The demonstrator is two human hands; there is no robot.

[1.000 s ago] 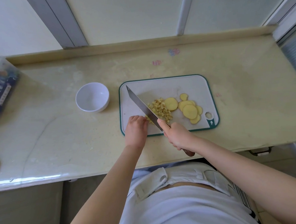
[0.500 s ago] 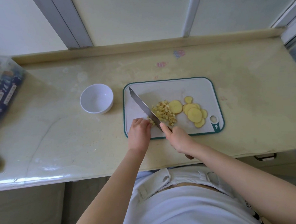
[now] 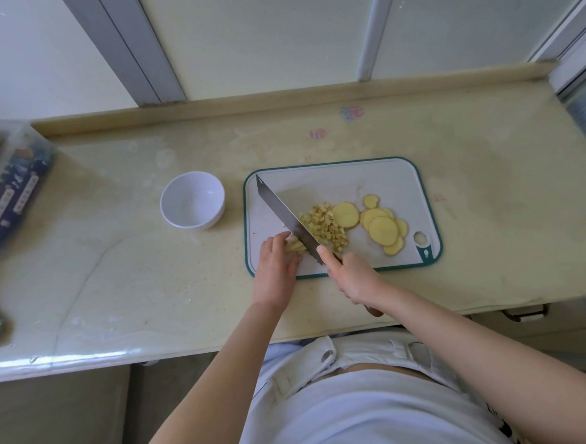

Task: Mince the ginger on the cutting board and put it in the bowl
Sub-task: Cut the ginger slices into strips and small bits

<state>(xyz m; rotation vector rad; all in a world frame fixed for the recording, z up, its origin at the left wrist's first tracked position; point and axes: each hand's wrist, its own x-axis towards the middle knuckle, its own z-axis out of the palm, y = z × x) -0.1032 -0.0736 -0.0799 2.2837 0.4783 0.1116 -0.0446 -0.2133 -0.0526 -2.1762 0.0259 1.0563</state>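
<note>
The left hand (image 3: pixel 275 260) pins ginger strips (image 3: pixel 295 246) under curled fingers while the right hand (image 3: pixel 351 276) grips the knife (image 3: pixel 286 215), whose blade, just beside those fingertips, could nick them if a strip slips.

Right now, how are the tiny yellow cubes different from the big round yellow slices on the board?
The diced ginger is tiny and blocky; the round slices are wide and flat. The diced ginger is heaped right beside the knife blade; the round slices sit further right, clear of it. The diced ginger is chopped up; the round slices are whole. Both are pale yellow and lie on the cutting board, not in the bowl.
</note>
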